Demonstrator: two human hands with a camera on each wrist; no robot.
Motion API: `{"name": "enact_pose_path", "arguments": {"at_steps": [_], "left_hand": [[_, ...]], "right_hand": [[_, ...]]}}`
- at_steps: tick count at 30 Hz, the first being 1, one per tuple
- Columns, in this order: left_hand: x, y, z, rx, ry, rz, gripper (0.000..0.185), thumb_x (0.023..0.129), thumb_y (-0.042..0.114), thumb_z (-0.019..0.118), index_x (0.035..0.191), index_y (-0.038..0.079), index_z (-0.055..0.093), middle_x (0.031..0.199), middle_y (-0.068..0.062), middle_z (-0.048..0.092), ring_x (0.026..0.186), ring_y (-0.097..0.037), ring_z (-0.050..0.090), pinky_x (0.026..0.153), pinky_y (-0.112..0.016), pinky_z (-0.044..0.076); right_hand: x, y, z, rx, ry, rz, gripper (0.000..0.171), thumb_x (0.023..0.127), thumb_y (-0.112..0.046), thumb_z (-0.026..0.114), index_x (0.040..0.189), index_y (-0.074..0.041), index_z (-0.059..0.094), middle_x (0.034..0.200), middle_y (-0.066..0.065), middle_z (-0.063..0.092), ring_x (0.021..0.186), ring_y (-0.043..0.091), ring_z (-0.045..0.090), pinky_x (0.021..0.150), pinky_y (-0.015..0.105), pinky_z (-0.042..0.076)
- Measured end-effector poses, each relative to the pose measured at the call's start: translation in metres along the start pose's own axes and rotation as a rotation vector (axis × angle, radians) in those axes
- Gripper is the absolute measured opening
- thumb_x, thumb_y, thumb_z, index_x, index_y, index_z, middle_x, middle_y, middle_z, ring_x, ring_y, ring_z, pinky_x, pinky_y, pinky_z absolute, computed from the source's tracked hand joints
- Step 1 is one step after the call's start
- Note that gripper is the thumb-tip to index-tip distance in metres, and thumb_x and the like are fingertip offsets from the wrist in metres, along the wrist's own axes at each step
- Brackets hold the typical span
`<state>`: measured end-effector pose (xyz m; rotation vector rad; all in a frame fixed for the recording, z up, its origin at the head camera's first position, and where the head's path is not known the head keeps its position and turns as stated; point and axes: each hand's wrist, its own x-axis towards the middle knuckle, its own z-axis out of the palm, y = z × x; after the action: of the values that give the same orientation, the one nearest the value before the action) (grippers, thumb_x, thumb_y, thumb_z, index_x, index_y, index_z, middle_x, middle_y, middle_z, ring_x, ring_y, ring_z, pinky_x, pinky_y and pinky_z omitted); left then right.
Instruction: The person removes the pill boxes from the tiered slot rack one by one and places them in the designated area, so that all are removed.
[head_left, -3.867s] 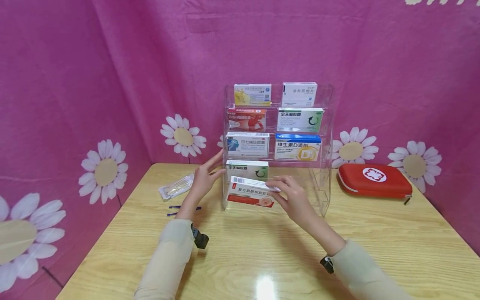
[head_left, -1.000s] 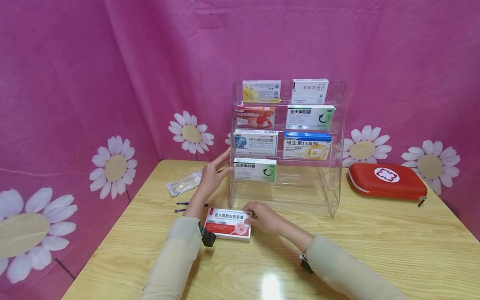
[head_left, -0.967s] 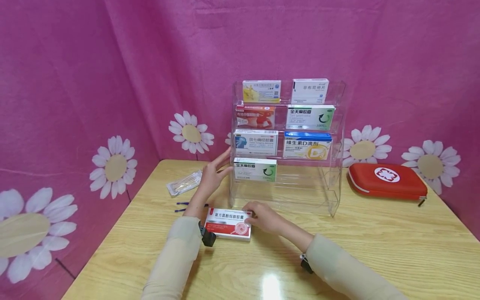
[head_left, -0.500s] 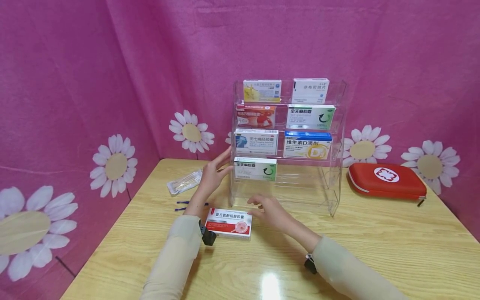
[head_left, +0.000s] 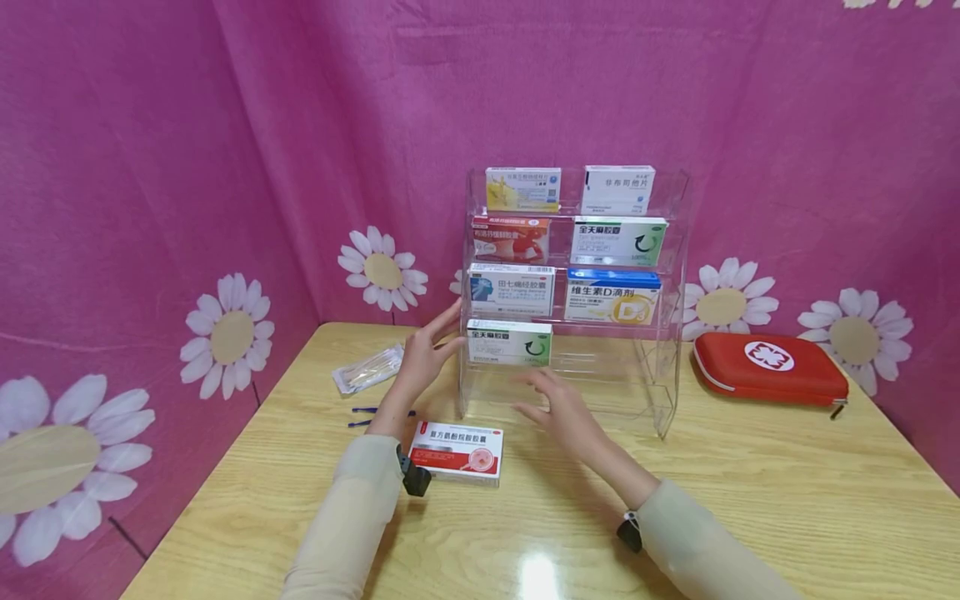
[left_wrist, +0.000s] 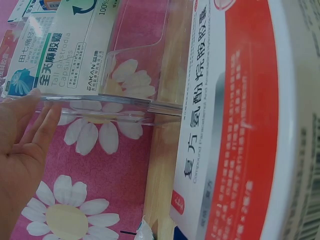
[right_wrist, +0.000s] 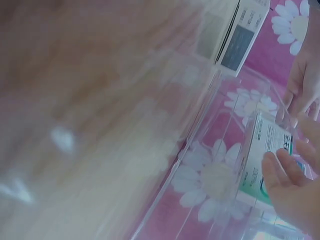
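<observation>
A clear acrylic rack [head_left: 573, 408] stands on the table, with medicine boxes on its tiers. My left hand [head_left: 422, 362] touches the rack's left side with straight fingers; in the left wrist view its fingertips meet the clear edge. My right hand [head_left: 566, 417], slightly blurred, holds nothing, its thumb and fingers spread just below and in front of the green-and-white medicine box [head_left: 510, 343] on the bottom tier. In the right wrist view its fingers overlap that box. A red-and-white medicine box [head_left: 457, 450] lies flat on the table, near my left wrist.
Above sit other medicine boxes, among them a blue-and-yellow vitamin D box [head_left: 612, 297] and an orange-red box [head_left: 512, 242]. A red zipped case [head_left: 768, 371] lies right of the rack. A cotton swab packet [head_left: 367, 371] and blue tweezers-like pieces [head_left: 363, 423] lie left.
My right hand has brought the red-and-white medicine box from the rack down to the table and let go of it. It has then risen toward the green-and-white box. My left hand stays at the rack.
</observation>
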<state>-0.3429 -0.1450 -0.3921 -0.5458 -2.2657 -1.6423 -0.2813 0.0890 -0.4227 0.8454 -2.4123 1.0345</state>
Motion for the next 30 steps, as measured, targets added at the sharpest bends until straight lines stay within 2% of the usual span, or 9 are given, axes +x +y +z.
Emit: {"name": "enact_pose_path", "arguments": {"at_steps": [4, 9, 14, 20, 24, 30], "left_hand": [[0.0, 0.0, 0.0, -0.011, 0.004, 0.005, 0.06, 0.09, -0.002, 0.064, 0.146, 0.008, 0.046, 0.145, -0.017, 0.051, 0.129, -0.035, 0.056, 0.103, -0.039, 0.052], [0.0, -0.001, 0.0, -0.012, 0.001, 0.012, 0.06, 0.09, -0.003, 0.064, 0.146, 0.008, 0.046, 0.145, -0.018, 0.051, 0.129, -0.035, 0.056, 0.103, -0.04, 0.052], [-0.001, 0.001, 0.0, 0.019, 0.002, 0.011, 0.06, 0.09, -0.001, 0.064, 0.146, 0.009, 0.046, 0.144, -0.017, 0.052, 0.129, -0.033, 0.056, 0.103, -0.038, 0.052], [-0.001, 0.001, 0.0, 0.022, 0.004, -0.017, 0.06, 0.091, -0.001, 0.064, 0.147, 0.012, 0.045, 0.145, -0.014, 0.052, 0.129, -0.031, 0.057, 0.103, -0.034, 0.052], [0.0, 0.0, 0.0, 0.003, 0.002, -0.017, 0.06, 0.091, -0.001, 0.063, 0.146, 0.012, 0.046, 0.145, -0.015, 0.053, 0.129, -0.031, 0.057, 0.103, -0.035, 0.052], [0.0, -0.002, 0.0, -0.006, 0.002, 0.001, 0.059, 0.09, -0.003, 0.063, 0.145, 0.009, 0.047, 0.144, -0.016, 0.053, 0.128, -0.033, 0.057, 0.102, -0.038, 0.052]], "right_hand": [[0.003, 0.004, -0.005, -0.03, 0.102, -0.05, 0.042, 0.079, -0.008, 0.079, 0.118, -0.001, 0.066, 0.111, 0.017, 0.068, 0.098, 0.032, 0.068, 0.086, 0.045, 0.06], [0.01, 0.008, -0.012, -0.046, 0.249, -0.094, 0.043, 0.077, -0.006, 0.08, 0.118, -0.001, 0.066, 0.108, 0.017, 0.067, 0.093, 0.034, 0.067, 0.081, 0.05, 0.06], [0.021, 0.013, -0.018, -0.098, 0.347, -0.124, 0.044, 0.076, -0.005, 0.081, 0.117, 0.0, 0.066, 0.112, 0.019, 0.065, 0.103, 0.035, 0.066, 0.092, 0.05, 0.057], [0.033, 0.021, -0.023, -0.154, 0.377, -0.124, 0.043, 0.076, -0.003, 0.08, 0.117, 0.001, 0.066, 0.113, 0.02, 0.063, 0.106, 0.036, 0.062, 0.097, 0.046, 0.056], [0.04, 0.026, -0.025, -0.155, 0.352, -0.106, 0.042, 0.078, -0.002, 0.078, 0.118, 0.002, 0.066, 0.113, 0.021, 0.063, 0.104, 0.036, 0.062, 0.095, 0.046, 0.057], [0.047, 0.031, -0.023, -0.143, 0.286, -0.085, 0.037, 0.08, 0.001, 0.076, 0.116, -0.002, 0.068, 0.114, 0.019, 0.063, 0.11, 0.035, 0.058, 0.097, 0.046, 0.055]]}}
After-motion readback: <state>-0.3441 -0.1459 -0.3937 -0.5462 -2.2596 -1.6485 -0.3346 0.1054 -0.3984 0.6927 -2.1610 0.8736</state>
